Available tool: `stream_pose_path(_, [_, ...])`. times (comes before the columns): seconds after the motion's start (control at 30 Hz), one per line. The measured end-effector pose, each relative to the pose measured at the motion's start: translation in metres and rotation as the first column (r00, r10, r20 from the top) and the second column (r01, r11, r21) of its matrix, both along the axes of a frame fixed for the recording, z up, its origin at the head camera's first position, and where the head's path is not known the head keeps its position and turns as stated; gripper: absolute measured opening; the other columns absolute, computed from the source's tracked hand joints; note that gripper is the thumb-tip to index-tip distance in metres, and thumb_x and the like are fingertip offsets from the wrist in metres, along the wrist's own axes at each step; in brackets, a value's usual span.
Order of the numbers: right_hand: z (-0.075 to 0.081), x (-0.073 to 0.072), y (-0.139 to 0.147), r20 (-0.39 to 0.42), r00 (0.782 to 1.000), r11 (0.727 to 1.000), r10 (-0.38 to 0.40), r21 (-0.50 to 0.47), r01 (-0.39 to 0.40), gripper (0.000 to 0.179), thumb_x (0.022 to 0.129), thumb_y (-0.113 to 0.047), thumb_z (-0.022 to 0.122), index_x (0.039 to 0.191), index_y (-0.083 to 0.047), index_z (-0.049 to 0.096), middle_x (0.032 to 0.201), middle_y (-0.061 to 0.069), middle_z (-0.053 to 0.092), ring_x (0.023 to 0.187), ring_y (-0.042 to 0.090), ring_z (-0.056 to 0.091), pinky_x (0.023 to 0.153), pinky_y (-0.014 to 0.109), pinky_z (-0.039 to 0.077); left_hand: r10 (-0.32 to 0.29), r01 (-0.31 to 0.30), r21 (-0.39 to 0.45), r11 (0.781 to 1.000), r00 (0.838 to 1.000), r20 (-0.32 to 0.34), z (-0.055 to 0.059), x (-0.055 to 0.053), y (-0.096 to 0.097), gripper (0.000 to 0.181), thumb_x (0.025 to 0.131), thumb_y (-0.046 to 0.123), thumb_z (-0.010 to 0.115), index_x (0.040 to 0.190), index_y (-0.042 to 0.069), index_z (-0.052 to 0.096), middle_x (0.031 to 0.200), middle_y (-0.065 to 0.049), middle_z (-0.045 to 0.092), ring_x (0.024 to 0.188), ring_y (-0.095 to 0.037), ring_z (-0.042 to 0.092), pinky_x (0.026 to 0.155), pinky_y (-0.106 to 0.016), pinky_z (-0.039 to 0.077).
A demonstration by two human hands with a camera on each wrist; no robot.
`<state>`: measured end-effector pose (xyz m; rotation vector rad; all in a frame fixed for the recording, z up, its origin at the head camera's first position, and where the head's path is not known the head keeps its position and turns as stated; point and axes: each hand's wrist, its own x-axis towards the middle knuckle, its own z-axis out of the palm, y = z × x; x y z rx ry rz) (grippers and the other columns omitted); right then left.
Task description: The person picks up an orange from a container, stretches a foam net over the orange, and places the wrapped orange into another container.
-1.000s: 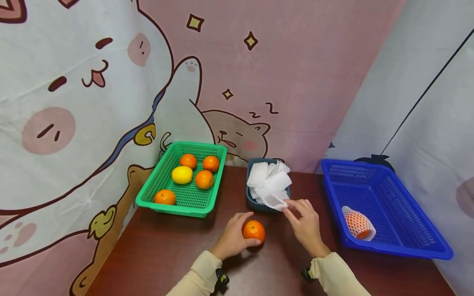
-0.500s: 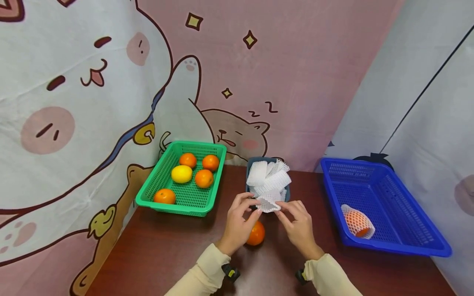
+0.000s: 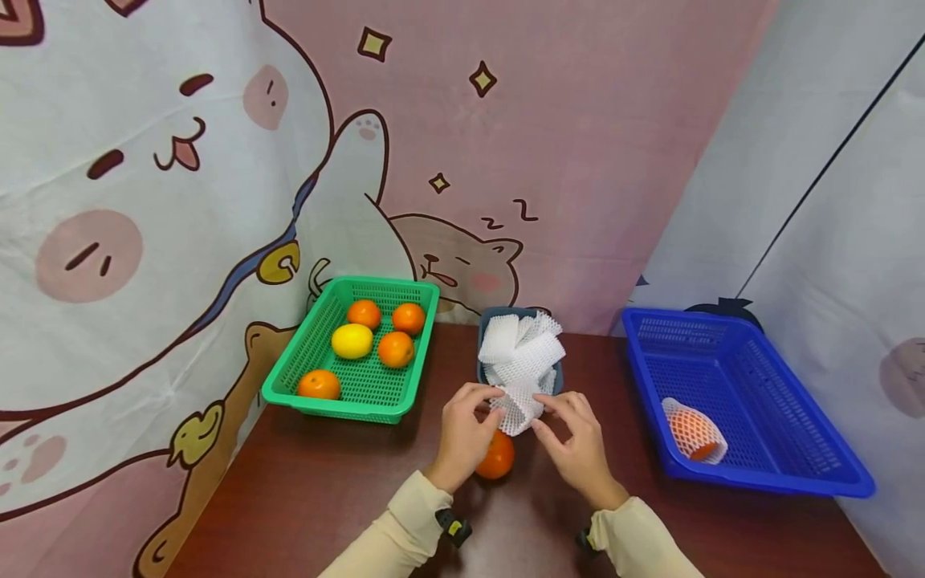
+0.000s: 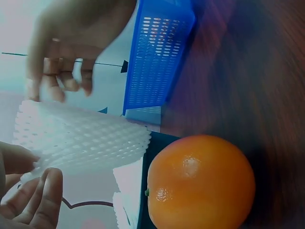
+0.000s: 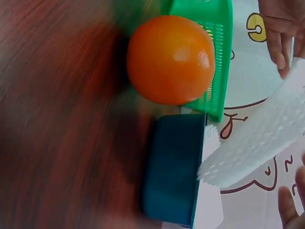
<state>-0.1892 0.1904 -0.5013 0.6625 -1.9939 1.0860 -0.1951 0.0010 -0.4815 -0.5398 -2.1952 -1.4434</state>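
Note:
A white foam net sleeve point(image 3: 522, 407) hangs between my two hands, above the near edge of a small dark bin point(image 3: 556, 381). My left hand point(image 3: 468, 429) pinches its left edge with thumb and fingers. At its right edge is my right hand point(image 3: 576, 441), thumb and index finger spread apart; in the left wrist view a fingertip point(image 4: 32, 95) of it touches the foam. An orange point(image 3: 495, 457) rests on the table just below the sleeve, partly covered by the left hand in the head view.
More white foam nets point(image 3: 523, 353) fill the bin. On the left, a green basket point(image 3: 390, 408) holds several oranges and a yellow lemon-like fruit point(image 3: 352, 341). A blue basket point(image 3: 788, 474) on the right contains one netted orange fruit point(image 3: 695, 433). A printed cloth point(image 3: 578, 160) hangs behind.
My left hand has left the orange and come up to pinch the sleeve. The right hand has drawn the sleeve out of the bin, toward me, and its thumb and index finger have spread.

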Motion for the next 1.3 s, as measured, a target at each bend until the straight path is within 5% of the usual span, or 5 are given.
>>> stream_pose_path(0.27, [0.015, 0.004, -0.018, 0.051, 0.997, 0.997, 0.066, 0.037, -0.068, 0.025, 0.081, -0.008, 0.075, 0.105, -0.008, 0.072, 0.128, 0.012, 0.057, 0.113, 0.030, 0.048, 0.092, 0.038, 0.040, -0.009, 0.009, -0.095, 0.995, 1.000, -0.004, -0.003, 0.000, 0.004, 0.030, 0.078, -0.001, 0.076, 0.106, 0.009, 0.073, 0.099, -0.001, 0.063, 0.071, -0.008, 0.062, 0.065, -0.018, 0.051])
stream_pose_path(0.47, [0.014, 0.001, -0.021, 0.107, 0.992, 0.994, 0.070, 0.076, -0.079, 0.020, 0.078, -0.002, 0.078, 0.096, -0.010, 0.074, 0.125, 0.012, 0.061, 0.115, 0.031, 0.052, 0.091, 0.033, 0.043, -0.096, 0.096, -0.040, 0.995, 0.995, -0.002, -0.003, 0.002, 0.006, 0.031, 0.080, 0.001, 0.075, 0.111, 0.008, 0.073, 0.101, -0.001, 0.063, 0.073, -0.008, 0.062, 0.066, -0.018, 0.052])
stream_pose_path(0.6, [0.012, 0.000, -0.020, 0.112, 0.991, 0.993, 0.075, 0.083, -0.085, 0.019, 0.078, 0.002, 0.075, 0.093, -0.010, 0.074, 0.123, 0.013, 0.062, 0.107, 0.028, 0.057, 0.068, 0.022, 0.047, -0.148, 0.148, 0.000, 0.989, 0.989, 0.019, -0.001, 0.004, 0.006, 0.034, 0.079, 0.001, 0.078, 0.112, 0.008, 0.072, 0.104, 0.000, 0.064, 0.076, -0.010, 0.063, 0.069, -0.021, 0.054])
stream_pose_path(0.93, [0.010, -0.002, -0.015, 0.134, 0.987, 0.992, 0.090, 0.074, -0.100, 0.042, 0.077, 0.021, 0.052, 0.077, -0.017, 0.069, 0.118, 0.008, 0.066, 0.103, 0.028, 0.065, 0.075, 0.019, 0.048, -0.235, 0.233, 0.030, 0.972, 0.970, 0.065, -0.002, 0.007, 0.008, 0.046, 0.076, -0.005, 0.079, 0.119, 0.008, 0.070, 0.113, -0.001, 0.064, 0.078, -0.008, 0.063, 0.069, -0.020, 0.054])
stream_pose_path(1.3, [0.010, -0.005, 0.003, 0.393, 0.889, 0.955, 0.236, 0.074, -0.286, 0.038, 0.072, 0.019, 0.064, 0.089, -0.015, 0.067, 0.121, 0.010, 0.063, 0.115, 0.027, 0.057, 0.092, 0.027, 0.046, -0.351, 0.333, 0.129, 0.934, 0.924, 0.154, -0.004, 0.006, 0.008, 0.047, 0.076, -0.013, 0.074, 0.121, 0.001, 0.067, 0.117, -0.012, 0.063, 0.077, -0.031, 0.063, 0.069, -0.034, 0.056])
